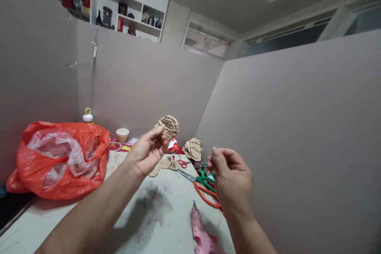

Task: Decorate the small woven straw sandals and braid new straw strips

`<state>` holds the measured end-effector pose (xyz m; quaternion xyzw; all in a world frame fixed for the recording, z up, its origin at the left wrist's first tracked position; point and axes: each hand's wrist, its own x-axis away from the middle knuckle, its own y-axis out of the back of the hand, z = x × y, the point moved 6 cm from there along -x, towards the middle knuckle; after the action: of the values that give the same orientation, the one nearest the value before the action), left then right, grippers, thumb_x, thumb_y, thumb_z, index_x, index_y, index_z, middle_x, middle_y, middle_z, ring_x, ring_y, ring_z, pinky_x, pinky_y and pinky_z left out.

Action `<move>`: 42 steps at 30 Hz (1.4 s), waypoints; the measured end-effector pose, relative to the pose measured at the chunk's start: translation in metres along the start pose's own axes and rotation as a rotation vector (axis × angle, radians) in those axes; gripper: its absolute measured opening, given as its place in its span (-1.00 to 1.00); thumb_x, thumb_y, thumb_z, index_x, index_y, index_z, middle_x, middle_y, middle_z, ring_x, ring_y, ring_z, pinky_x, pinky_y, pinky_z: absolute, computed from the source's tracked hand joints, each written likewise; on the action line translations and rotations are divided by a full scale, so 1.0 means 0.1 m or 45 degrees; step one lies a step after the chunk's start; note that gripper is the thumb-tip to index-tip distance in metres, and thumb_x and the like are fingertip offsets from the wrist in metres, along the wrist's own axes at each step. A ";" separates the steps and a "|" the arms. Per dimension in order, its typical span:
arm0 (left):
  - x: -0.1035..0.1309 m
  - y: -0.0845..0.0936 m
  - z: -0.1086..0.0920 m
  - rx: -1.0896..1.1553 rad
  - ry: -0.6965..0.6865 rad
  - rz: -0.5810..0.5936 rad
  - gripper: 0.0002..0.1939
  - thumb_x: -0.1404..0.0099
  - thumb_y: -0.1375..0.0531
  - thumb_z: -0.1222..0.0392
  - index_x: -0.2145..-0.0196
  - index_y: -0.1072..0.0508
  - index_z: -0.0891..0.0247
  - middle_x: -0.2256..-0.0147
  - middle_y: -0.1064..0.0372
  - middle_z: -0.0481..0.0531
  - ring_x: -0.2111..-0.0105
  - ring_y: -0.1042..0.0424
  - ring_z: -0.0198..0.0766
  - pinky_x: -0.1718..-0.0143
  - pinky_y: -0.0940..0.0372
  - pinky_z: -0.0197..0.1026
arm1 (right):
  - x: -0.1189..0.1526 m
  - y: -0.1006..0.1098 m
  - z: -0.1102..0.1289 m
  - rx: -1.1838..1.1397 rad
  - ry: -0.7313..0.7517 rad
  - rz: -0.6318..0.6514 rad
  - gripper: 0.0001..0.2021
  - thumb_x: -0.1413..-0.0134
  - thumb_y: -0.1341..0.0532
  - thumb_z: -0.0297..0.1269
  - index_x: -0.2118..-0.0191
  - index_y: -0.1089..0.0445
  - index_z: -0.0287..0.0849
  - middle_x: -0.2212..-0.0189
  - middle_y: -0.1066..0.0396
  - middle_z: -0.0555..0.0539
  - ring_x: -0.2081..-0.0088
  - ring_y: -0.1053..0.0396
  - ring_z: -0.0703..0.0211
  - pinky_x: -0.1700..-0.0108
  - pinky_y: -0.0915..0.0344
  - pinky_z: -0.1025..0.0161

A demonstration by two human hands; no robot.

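A small round piece of braided straw, hollow like a little basket, is pinched between the thumb and fingers of my left hand, raised above the table. To the right, my right hand is held up with thumb and fingertips pressed together. Whatever they may hold is too small to make out. Below it lie scissors with orange handles and scissors with green handles. A pink glue gun rests on the table nearest me, its nozzle pointing away.
A red plastic bag fills the table's left side. Behind it stand a white-lidded bottle and a paper cup. Flat braided straw pieces and small red scissors lie at the back. Grey partitions enclose the white table.
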<state>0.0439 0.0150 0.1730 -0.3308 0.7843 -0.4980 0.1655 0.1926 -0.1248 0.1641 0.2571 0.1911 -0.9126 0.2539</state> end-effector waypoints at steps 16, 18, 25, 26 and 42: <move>-0.16 0.04 -0.12 -0.085 -0.143 -0.019 -0.88 -0.19 -0.16 0.44 0.49 -0.37 0.38 0.56 -0.29 -0.04 0.60 -0.31 -0.46 0.55 -0.31 -0.40 | 0.00 0.07 -0.94 0.688 -0.547 0.428 -0.74 0.05 -0.31 -0.12 0.31 -0.33 -0.16 0.54 -0.34 0.08 0.54 -0.34 0.26 0.56 -0.23 0.35; -0.16 0.04 -0.13 -0.075 -0.141 -0.014 -0.88 -0.19 -0.16 0.44 0.49 -0.37 0.38 0.57 -0.29 -0.05 0.61 -0.31 -0.47 0.55 -0.31 -0.40 | -0.15 -0.02 -1.36 0.806 -0.601 0.434 -0.75 0.06 -0.33 -0.15 0.37 -0.35 -0.22 0.53 -0.36 0.03 0.52 -0.35 0.23 0.58 -0.22 0.34; -0.20 0.08 -0.27 0.003 -0.207 -0.020 -0.90 -0.15 -0.20 0.45 0.50 -0.39 0.37 0.56 -0.30 -0.06 0.60 -0.31 -0.47 0.53 -0.30 -0.40 | -0.37 -0.33 -2.26 0.992 -0.744 0.545 -0.70 -0.21 -0.17 -0.21 0.00 -0.32 -0.22 0.05 -0.36 -0.11 0.14 -0.40 0.10 0.14 -0.39 0.06; -0.21 0.09 -0.28 0.015 -0.207 -0.018 -0.90 -0.15 -0.19 0.45 0.50 -0.39 0.37 0.56 -0.30 -0.06 0.60 -0.31 -0.48 0.53 -0.29 -0.40 | -0.37 -0.36 -2.29 0.971 -0.740 0.556 -0.69 -0.20 -0.17 -0.21 -0.02 -0.31 -0.22 0.03 -0.35 -0.12 0.11 -0.39 0.06 0.12 -0.39 0.04; -0.22 0.09 -0.22 -0.016 -0.204 -0.022 -0.89 -0.14 -0.20 0.44 0.52 -0.39 0.35 0.59 -0.29 -0.09 0.63 -0.28 -0.51 0.54 -0.25 -0.41 | 0.03 -0.29 -1.04 0.362 -0.597 0.704 -0.65 0.20 -0.40 -0.19 0.24 -0.41 -0.20 0.54 -0.41 0.03 0.50 -0.34 0.26 0.49 -0.28 0.33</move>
<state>0.0440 0.0474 0.1730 -0.3774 0.7689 -0.4664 0.2211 0.2128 -0.0529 0.0857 0.1161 -0.0768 -0.8612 0.4889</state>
